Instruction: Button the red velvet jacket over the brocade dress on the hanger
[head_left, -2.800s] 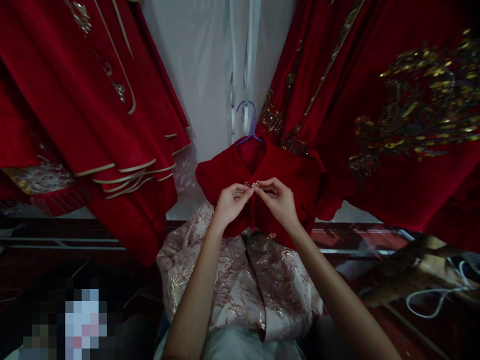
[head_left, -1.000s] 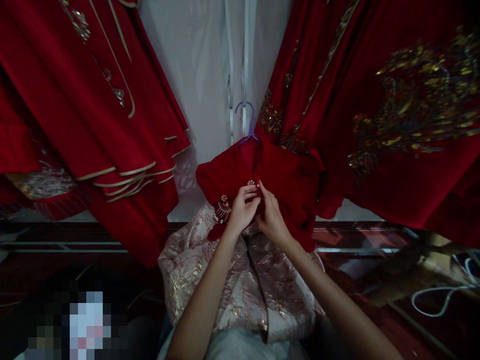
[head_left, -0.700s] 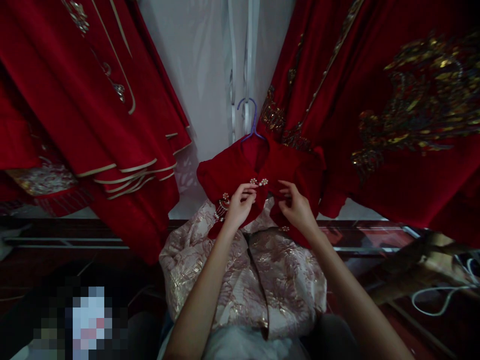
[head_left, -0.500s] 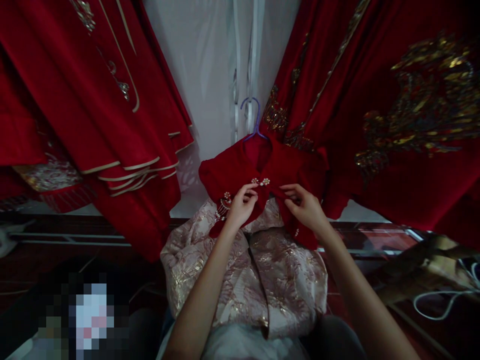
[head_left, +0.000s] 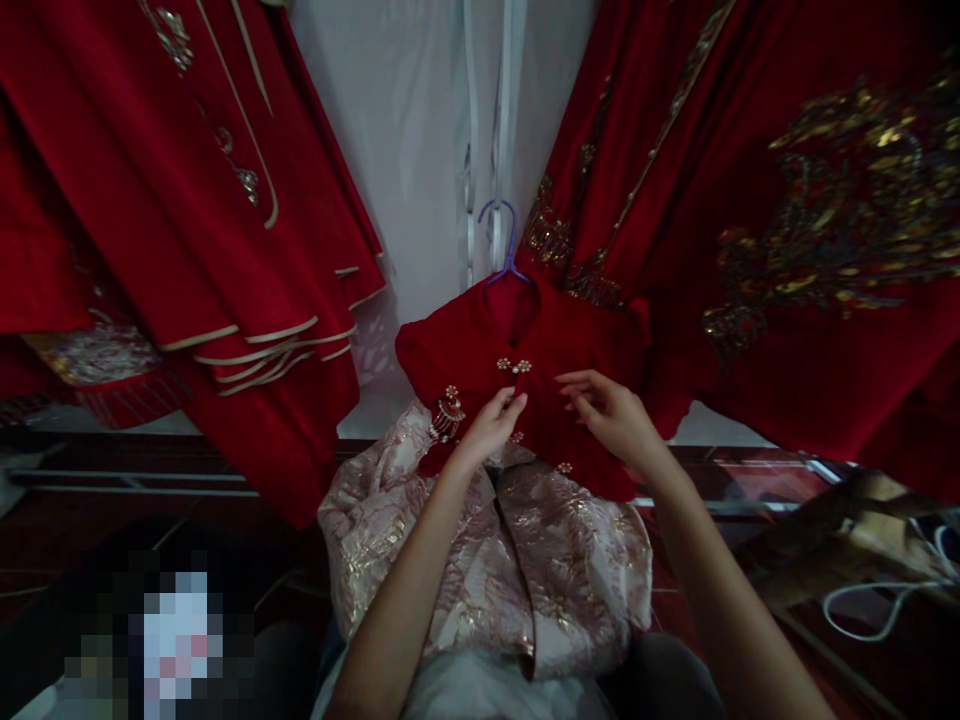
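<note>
A small red jacket (head_left: 465, 330) hangs on a purple hanger (head_left: 510, 245), with a pearly flower fastener (head_left: 514, 366) joined at the chest. My left hand (head_left: 491, 430) is closed on the jacket's front edge just below that fastener, thumb uppermost. Over the opposite front panel is my right hand (head_left: 611, 412), its fingers apart and holding nothing; whether the fingertips touch the cloth is hard to tell. Lower flower fasteners (head_left: 562, 468) show along the hem side. A beaded tassel ornament (head_left: 448, 412) sits on the left front. Beneath the jacket lies a pale pink and gold brocade garment (head_left: 465, 570).
Red garments with pale piping (head_left: 247, 260) hang on the left. To the right hangs red clothing with gold beadwork (head_left: 847, 220). A white wall (head_left: 390, 200) stands behind. At lower right are a wooden piece (head_left: 817, 540) and a white cable (head_left: 862, 630).
The jacket's right front panel has come down and inward, and its lower fasteners now show. My right hand has let go of its edge. My left hand has moved slightly lower.
</note>
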